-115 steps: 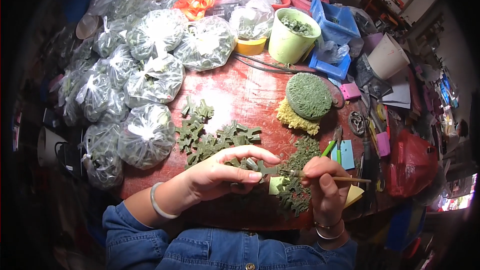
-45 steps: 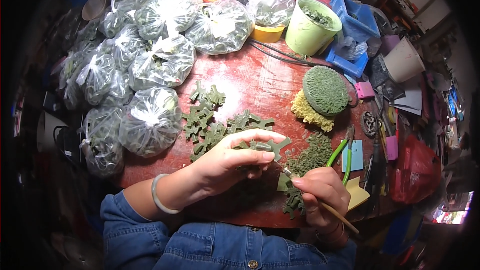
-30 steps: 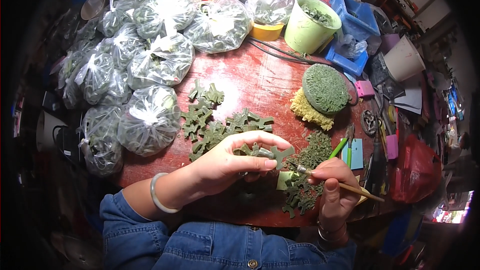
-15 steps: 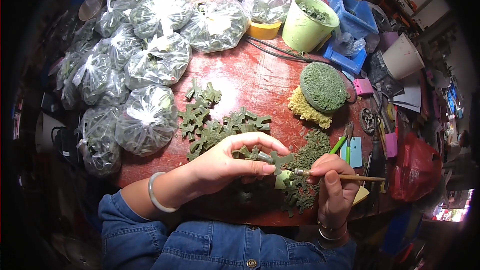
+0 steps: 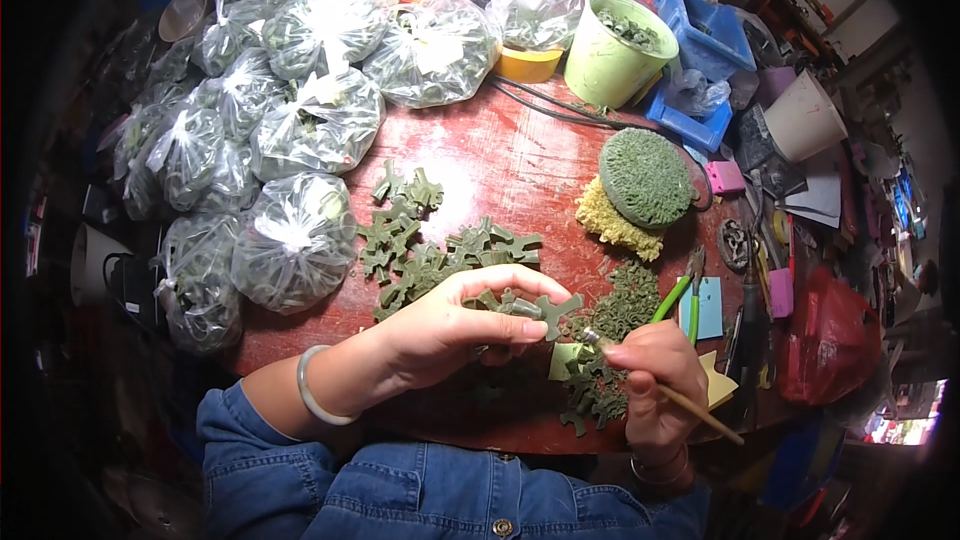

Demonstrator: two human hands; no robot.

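Note:
My left hand [image 5: 430,325] is closed around several small dark green pieces, with a forked green piece [image 5: 558,316] pinched at its fingertips. In my right hand [image 5: 655,365] is a slim tool with a wooden handle [image 5: 705,414] and a metal collar; its tip points up and left beside the forked piece. Whether the tip touches the piece, I cannot tell. Past my left hand lies a pile of similar green pieces [image 5: 430,265]. Smaller curled green pieces [image 5: 632,295] are heaped beyond my right hand, and more green pieces [image 5: 590,402] lie under both hands.
Tied clear bags of green pieces [image 5: 310,120] crowd the left and back of the red table [image 5: 500,170]. A round green block [image 5: 646,176] rests on a yellow sponge-like pad [image 5: 618,220]. Green-handled cutters [image 5: 694,290], a pale green bucket [image 5: 612,65] and a red bag [image 5: 830,340] stand right.
My right hand has shifted slightly down and left. The tool has swung from nearly level to a slant, its handle end now lower. My left hand has hardly moved.

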